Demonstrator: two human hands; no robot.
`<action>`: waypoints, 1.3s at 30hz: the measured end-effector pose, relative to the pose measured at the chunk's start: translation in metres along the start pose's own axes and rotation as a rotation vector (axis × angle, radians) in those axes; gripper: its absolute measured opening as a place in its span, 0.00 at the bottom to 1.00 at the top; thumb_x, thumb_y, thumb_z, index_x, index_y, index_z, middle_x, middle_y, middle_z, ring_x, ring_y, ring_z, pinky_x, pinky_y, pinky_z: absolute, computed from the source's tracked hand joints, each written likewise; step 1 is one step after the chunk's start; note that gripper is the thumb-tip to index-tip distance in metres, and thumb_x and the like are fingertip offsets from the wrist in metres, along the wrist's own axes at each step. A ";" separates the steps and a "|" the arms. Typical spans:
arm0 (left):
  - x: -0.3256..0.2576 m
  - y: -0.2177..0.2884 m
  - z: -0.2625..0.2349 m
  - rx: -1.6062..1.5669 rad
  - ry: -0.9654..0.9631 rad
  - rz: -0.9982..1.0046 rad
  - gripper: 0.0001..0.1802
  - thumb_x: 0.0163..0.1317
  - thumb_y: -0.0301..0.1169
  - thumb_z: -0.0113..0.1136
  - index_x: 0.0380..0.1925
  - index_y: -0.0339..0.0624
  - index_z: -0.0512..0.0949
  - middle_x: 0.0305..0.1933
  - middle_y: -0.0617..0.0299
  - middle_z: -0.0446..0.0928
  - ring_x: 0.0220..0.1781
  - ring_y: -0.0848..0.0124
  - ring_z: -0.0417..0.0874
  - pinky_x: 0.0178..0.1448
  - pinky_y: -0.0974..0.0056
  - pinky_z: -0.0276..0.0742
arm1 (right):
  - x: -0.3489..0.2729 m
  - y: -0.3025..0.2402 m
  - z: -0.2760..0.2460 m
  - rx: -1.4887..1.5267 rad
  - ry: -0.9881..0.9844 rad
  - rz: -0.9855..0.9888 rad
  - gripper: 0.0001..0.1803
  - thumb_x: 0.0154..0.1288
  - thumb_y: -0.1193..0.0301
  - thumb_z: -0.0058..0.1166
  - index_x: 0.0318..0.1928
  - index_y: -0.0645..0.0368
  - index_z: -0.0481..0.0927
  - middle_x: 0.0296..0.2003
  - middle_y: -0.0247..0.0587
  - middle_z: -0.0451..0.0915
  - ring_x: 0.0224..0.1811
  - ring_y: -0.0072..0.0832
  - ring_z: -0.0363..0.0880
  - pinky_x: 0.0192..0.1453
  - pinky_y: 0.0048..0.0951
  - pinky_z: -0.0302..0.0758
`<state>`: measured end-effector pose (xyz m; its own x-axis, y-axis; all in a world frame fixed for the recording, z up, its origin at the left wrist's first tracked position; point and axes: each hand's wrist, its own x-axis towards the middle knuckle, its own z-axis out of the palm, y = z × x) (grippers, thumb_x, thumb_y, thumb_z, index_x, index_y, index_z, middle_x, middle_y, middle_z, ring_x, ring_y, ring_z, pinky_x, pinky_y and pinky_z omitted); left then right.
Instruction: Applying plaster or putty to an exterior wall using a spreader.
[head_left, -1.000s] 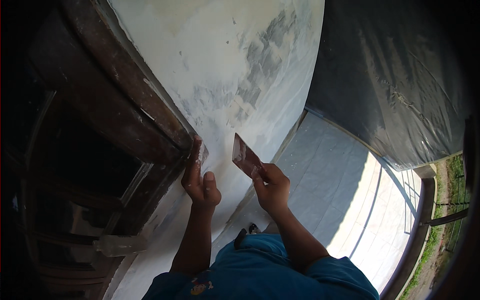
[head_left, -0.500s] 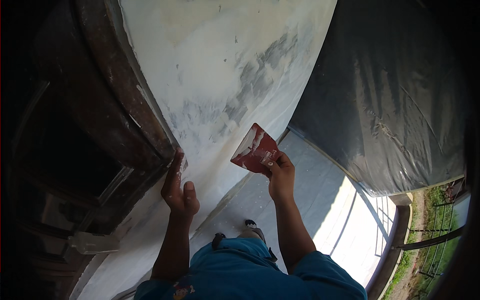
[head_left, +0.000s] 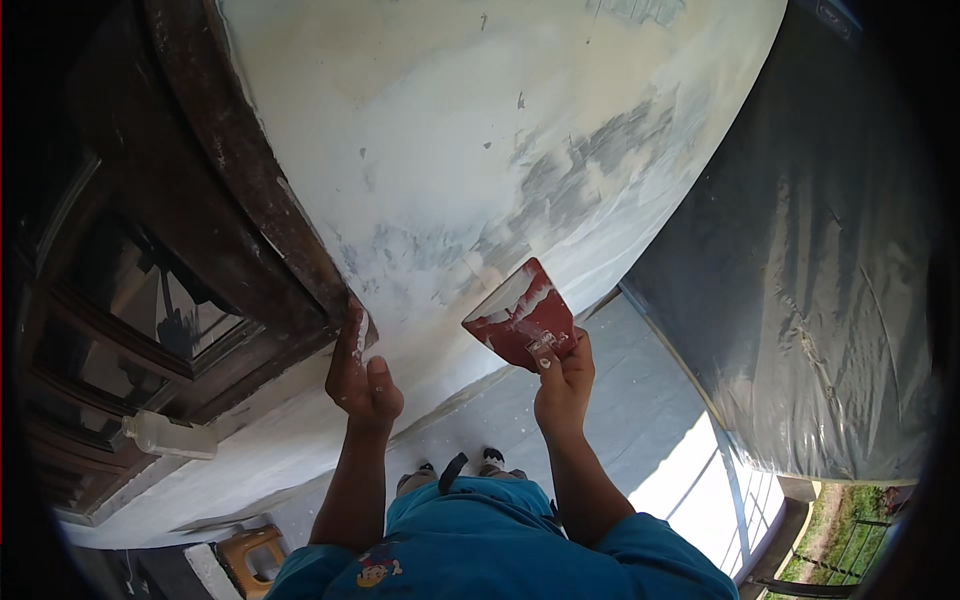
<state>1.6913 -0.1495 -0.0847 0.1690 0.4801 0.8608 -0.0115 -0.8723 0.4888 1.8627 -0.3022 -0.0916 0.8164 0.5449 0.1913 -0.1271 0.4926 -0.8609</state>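
My right hand [head_left: 563, 385] grips a red putty scraper [head_left: 520, 318] between thumb and fingers. White putty is smeared along the scraper's broad edge, which points up and left toward the wall. My left hand [head_left: 362, 375] is raised beside the lower end of the dark wooden frame [head_left: 285, 225], its thumb toward me. Against its fingers is a thin putty-smeared piece [head_left: 371, 335], seen nearly edge-on; its full shape is hidden. Ahead, the pale wall [head_left: 400, 150] carries grey and white putty patches, rough streaks and small dark marks.
Glass panes [head_left: 160, 300] are set in the dark woodwork at left. A translucent plastic bottle [head_left: 170, 436] rests on a ledge there. Dark plastic sheeting [head_left: 790, 280] hangs at right. A brown stool [head_left: 252, 560] stands low at left, on the grey floor [head_left: 640, 410].
My view has shifted, bringing the stool and more of the wall into sight. The red scraper has tilted to show more of its face, still in my right hand. My left hand has barely moved.
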 end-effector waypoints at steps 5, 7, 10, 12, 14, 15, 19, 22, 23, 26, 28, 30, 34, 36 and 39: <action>0.003 0.002 -0.012 -0.062 -0.046 -0.067 0.26 0.71 0.34 0.46 0.61 0.24 0.73 0.63 0.39 0.76 0.66 0.51 0.78 0.68 0.54 0.74 | -0.012 -0.016 0.024 -0.362 -0.074 -0.133 0.14 0.71 0.78 0.53 0.55 0.68 0.77 0.44 0.44 0.84 0.45 0.20 0.79 0.52 0.24 0.75; 0.010 0.008 -0.016 -0.106 -0.082 -0.112 0.25 0.71 0.33 0.47 0.61 0.25 0.73 0.63 0.40 0.76 0.65 0.51 0.79 0.68 0.55 0.74 | -0.014 -0.026 0.038 -0.585 -0.027 -0.279 0.14 0.67 0.80 0.56 0.53 0.65 0.83 0.43 0.48 0.86 0.41 0.21 0.83 0.45 0.23 0.79; 0.016 0.005 -0.030 -0.172 -0.185 -0.161 0.25 0.70 0.30 0.47 0.62 0.26 0.73 0.63 0.40 0.76 0.65 0.51 0.78 0.69 0.54 0.73 | -0.013 -0.029 0.066 -0.777 0.040 -0.659 0.15 0.67 0.82 0.56 0.53 0.68 0.82 0.40 0.47 0.87 0.38 0.24 0.84 0.45 0.23 0.78; 0.018 0.002 -0.042 -0.194 -0.254 -0.162 0.25 0.69 0.29 0.48 0.63 0.26 0.72 0.64 0.40 0.76 0.66 0.50 0.78 0.70 0.53 0.71 | -0.014 -0.026 0.085 -0.832 0.091 -0.779 0.18 0.64 0.83 0.58 0.55 0.67 0.82 0.43 0.51 0.86 0.40 0.30 0.86 0.46 0.27 0.81; 0.019 0.000 -0.055 -0.108 -0.401 -0.169 0.27 0.68 0.29 0.48 0.66 0.26 0.68 0.66 0.38 0.73 0.69 0.48 0.75 0.72 0.52 0.67 | -0.020 -0.023 0.107 -0.902 0.175 -0.850 0.19 0.63 0.83 0.59 0.55 0.66 0.82 0.46 0.52 0.86 0.43 0.35 0.87 0.48 0.30 0.82; 0.022 0.006 -0.058 -0.107 -0.458 -0.171 0.30 0.69 0.30 0.47 0.69 0.26 0.65 0.69 0.37 0.70 0.71 0.46 0.71 0.74 0.51 0.64 | -0.020 -0.020 0.115 -0.913 0.196 -0.854 0.24 0.56 0.85 0.58 0.56 0.65 0.81 0.50 0.52 0.85 0.46 0.41 0.86 0.52 0.33 0.82; 0.011 0.019 -0.077 -0.129 -0.433 -0.090 0.31 0.70 0.33 0.42 0.68 0.21 0.62 0.69 0.34 0.68 0.72 0.44 0.70 0.74 0.52 0.64 | -0.026 0.016 0.151 -1.069 0.200 -0.916 0.24 0.55 0.84 0.60 0.55 0.66 0.81 0.51 0.55 0.84 0.47 0.43 0.86 0.51 0.34 0.83; -0.002 0.010 -0.091 -0.178 -0.399 -0.049 0.32 0.69 0.34 0.42 0.68 0.20 0.62 0.68 0.32 0.68 0.72 0.43 0.70 0.73 0.52 0.65 | -0.050 0.046 0.160 -1.035 0.119 -0.890 0.23 0.54 0.80 0.63 0.54 0.66 0.81 0.53 0.56 0.83 0.48 0.44 0.86 0.53 0.35 0.83; -0.005 0.007 -0.090 -0.187 -0.401 -0.046 0.32 0.69 0.34 0.42 0.68 0.20 0.62 0.68 0.32 0.68 0.72 0.43 0.70 0.73 0.52 0.65 | -0.062 0.050 0.155 -1.027 0.068 -0.869 0.23 0.54 0.80 0.63 0.53 0.66 0.81 0.52 0.55 0.83 0.48 0.44 0.86 0.53 0.35 0.83; -0.011 -0.004 -0.097 -0.103 -0.391 -0.034 0.32 0.70 0.34 0.43 0.68 0.19 0.61 0.68 0.31 0.68 0.71 0.42 0.71 0.73 0.51 0.66 | -0.094 0.037 0.142 -1.001 -0.017 -0.818 0.23 0.53 0.81 0.63 0.53 0.63 0.83 0.48 0.52 0.85 0.46 0.42 0.87 0.50 0.35 0.84; -0.006 -0.004 -0.093 -0.060 -0.420 0.002 0.32 0.70 0.34 0.45 0.68 0.19 0.61 0.68 0.30 0.67 0.71 0.41 0.71 0.73 0.51 0.65 | -0.097 0.022 0.126 -0.971 0.013 -0.744 0.22 0.55 0.83 0.61 0.53 0.60 0.83 0.42 0.49 0.87 0.40 0.38 0.88 0.44 0.32 0.84; -0.002 -0.002 -0.091 -0.034 -0.438 -0.011 0.32 0.71 0.34 0.46 0.68 0.20 0.61 0.69 0.30 0.67 0.71 0.42 0.70 0.73 0.51 0.65 | -0.076 0.000 0.124 -1.006 0.285 -0.780 0.21 0.58 0.84 0.59 0.53 0.59 0.84 0.38 0.46 0.87 0.35 0.35 0.87 0.39 0.31 0.83; 0.001 0.004 -0.083 -0.072 -0.443 -0.071 0.31 0.72 0.35 0.45 0.67 0.21 0.63 0.67 0.31 0.69 0.69 0.42 0.72 0.72 0.51 0.67 | -0.045 -0.004 0.147 -1.075 0.225 -0.806 0.23 0.58 0.81 0.60 0.56 0.60 0.80 0.41 0.45 0.87 0.37 0.38 0.86 0.40 0.33 0.82; 0.002 0.005 -0.083 -0.087 -0.437 -0.055 0.30 0.72 0.36 0.44 0.67 0.22 0.63 0.67 0.32 0.69 0.69 0.42 0.73 0.71 0.51 0.67 | -0.057 0.028 0.154 -1.132 0.099 -0.847 0.25 0.54 0.81 0.61 0.56 0.60 0.80 0.47 0.46 0.86 0.42 0.39 0.86 0.45 0.34 0.83; -0.001 -0.004 -0.090 -0.103 -0.424 -0.152 0.31 0.73 0.37 0.44 0.66 0.21 0.64 0.65 0.31 0.71 0.68 0.42 0.74 0.70 0.52 0.68 | -0.087 0.034 0.136 -1.061 0.061 -0.761 0.25 0.53 0.82 0.61 0.54 0.57 0.83 0.40 0.45 0.86 0.37 0.37 0.86 0.42 0.33 0.83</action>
<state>1.6021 -0.1382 -0.0747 0.5642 0.5026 0.6550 -0.0502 -0.7710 0.6349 1.7107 -0.2407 -0.0735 0.5138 0.3231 0.7947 0.8556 -0.1251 -0.5023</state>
